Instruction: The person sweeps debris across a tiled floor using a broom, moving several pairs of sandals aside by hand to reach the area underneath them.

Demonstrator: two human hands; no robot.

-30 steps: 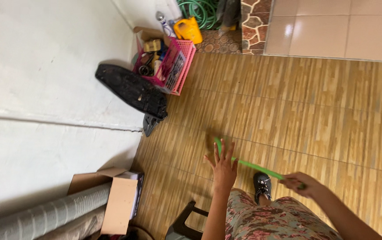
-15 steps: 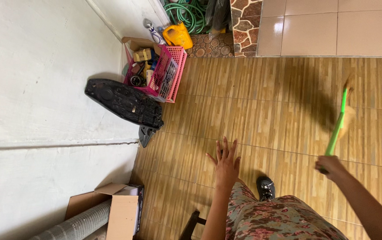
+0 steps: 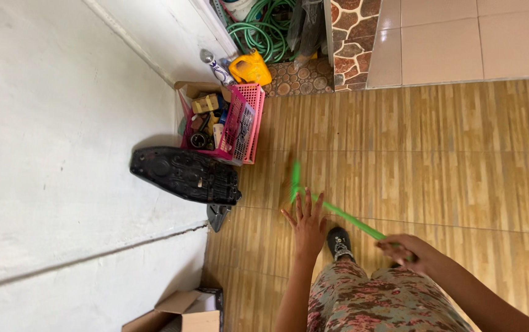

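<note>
White wall (image 3: 61, 154) fills left of frame, rough plaster, cracked seam low down. Floor (image 3: 430, 160) centre and right: wood-look planks; smooth beige tiles upper right. Long black ribbed panel (image 3: 184, 175) flat by wall. Pink lattice crate (image 3: 243, 123) above it, crammed with clutter. Green hose (image 3: 258, 24) coiled at top. Yellow jug (image 3: 251, 67) beside it. Cardboard box (image 3: 181, 310) bottom left. Stick (image 3: 338, 212): thin, bright green, blurred, lower centre, slanting up-left. Right hand (image 3: 409, 252) closed round its lower end. Left hand (image 3: 306, 221) empty, fingers spread wide.

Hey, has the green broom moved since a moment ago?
Yes. The green broom, held in the right hand, has swung back left across the floor, its head now close to the pink basket.
</note>
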